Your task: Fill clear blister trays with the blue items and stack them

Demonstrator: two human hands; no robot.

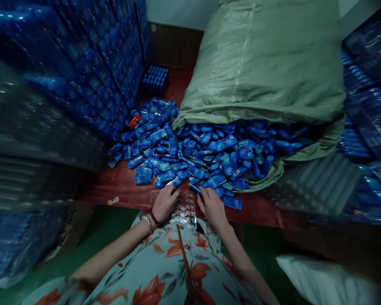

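Observation:
A clear plastic blister tray (pixel 184 208) lies at the near edge of the wooden table (pixel 123 186), between my two hands. My left hand (pixel 164 204) rests on its left side, fingers curled toward a small blue container at the heap's edge. My right hand (pixel 212 205) lies on its right side, fingertips touching a blue container (pixel 195 188). Whether either hand grips anything is hard to make out. A big heap of small blue containers (pixel 190 152) spills from a green woven sack (pixel 260 63) just beyond the hands.
Stacks of wrapped blue packs (pixel 82 59) rise on the left and more (pixel 368 106) on the right. Clear empty trays (pixel 320 186) are piled at right. One red container (pixel 134 122) lies in the heap. A white sack (pixel 324 279) sits low right.

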